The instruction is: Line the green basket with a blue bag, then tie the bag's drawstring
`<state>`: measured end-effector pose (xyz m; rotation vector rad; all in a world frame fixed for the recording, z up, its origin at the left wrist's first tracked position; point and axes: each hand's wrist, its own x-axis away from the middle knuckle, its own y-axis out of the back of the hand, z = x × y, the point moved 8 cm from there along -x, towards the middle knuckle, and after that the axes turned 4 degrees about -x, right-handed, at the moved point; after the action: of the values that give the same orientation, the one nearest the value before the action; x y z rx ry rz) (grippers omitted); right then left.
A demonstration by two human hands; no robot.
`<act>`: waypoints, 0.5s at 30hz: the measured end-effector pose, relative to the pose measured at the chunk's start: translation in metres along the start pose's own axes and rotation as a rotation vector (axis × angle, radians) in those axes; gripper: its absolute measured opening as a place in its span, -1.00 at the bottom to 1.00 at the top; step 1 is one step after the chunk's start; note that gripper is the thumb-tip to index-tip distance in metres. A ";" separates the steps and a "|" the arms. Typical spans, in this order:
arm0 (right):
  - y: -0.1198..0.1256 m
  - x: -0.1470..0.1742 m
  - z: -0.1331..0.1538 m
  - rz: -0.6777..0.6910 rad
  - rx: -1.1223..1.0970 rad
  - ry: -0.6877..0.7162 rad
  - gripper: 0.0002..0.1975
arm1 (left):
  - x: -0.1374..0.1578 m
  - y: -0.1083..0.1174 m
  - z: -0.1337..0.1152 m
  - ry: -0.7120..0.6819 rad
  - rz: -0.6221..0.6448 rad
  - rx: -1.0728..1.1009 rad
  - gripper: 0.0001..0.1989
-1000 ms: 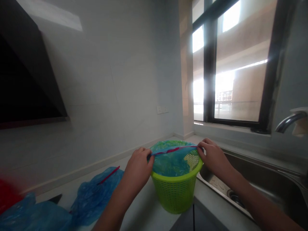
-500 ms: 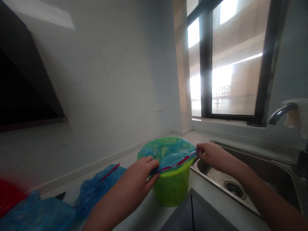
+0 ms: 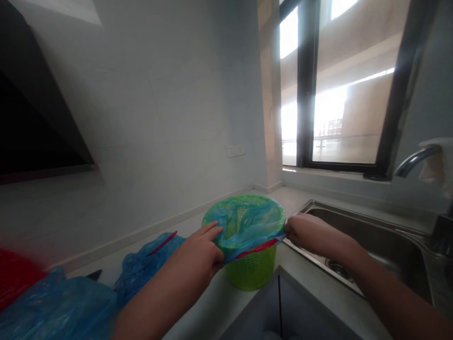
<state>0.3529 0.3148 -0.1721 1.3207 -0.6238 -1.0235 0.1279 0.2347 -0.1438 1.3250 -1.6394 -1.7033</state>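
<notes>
A lime-green mesh basket [image 3: 251, 274] stands upright on the counter, with a thin translucent blue plastic bag [image 3: 247, 215] lining its mouth. The bag's near edge, with a red drawstring [image 3: 260, 247], is folded over the outside of the rim. My left hand [image 3: 208, 243] grips that edge at the near left, its thumb low and some fingers lying over the rim. At the right side of the rim, my right hand [image 3: 299, 230] is closed on the bag's edge; its fingertips are partly hidden.
Left of the basket lie a crumpled blue bag [image 3: 146, 257] with a red strip, another blue bag [image 3: 71, 302] and a blurred red bag [image 3: 17, 274]. A steel sink [image 3: 385, 236] with a faucet [image 3: 417, 160] is on the right. A dark range hood [image 3: 42, 108] hangs upper left.
The bag's near edge has come down over the outside of the basket's rim. Both hands have shifted slightly left, still at the bag's edge, and my left fingers have spread over the rim.
</notes>
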 end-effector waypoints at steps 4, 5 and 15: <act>-0.013 -0.001 0.003 0.056 -0.021 0.004 -0.79 | -0.001 -0.015 -0.001 -0.028 0.147 -0.088 -0.78; -0.015 -0.003 0.002 0.059 -0.024 0.011 -0.78 | 0.000 -0.015 -0.001 -0.025 0.166 -0.105 -0.79; -0.004 -0.031 -0.060 -0.035 -0.376 -0.279 -0.62 | 0.001 0.055 0.062 0.282 -0.252 0.185 -0.63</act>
<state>0.3898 0.3708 -0.1817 0.8698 -0.5815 -1.2963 0.0587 0.2544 -0.1026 1.8357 -1.5457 -1.4372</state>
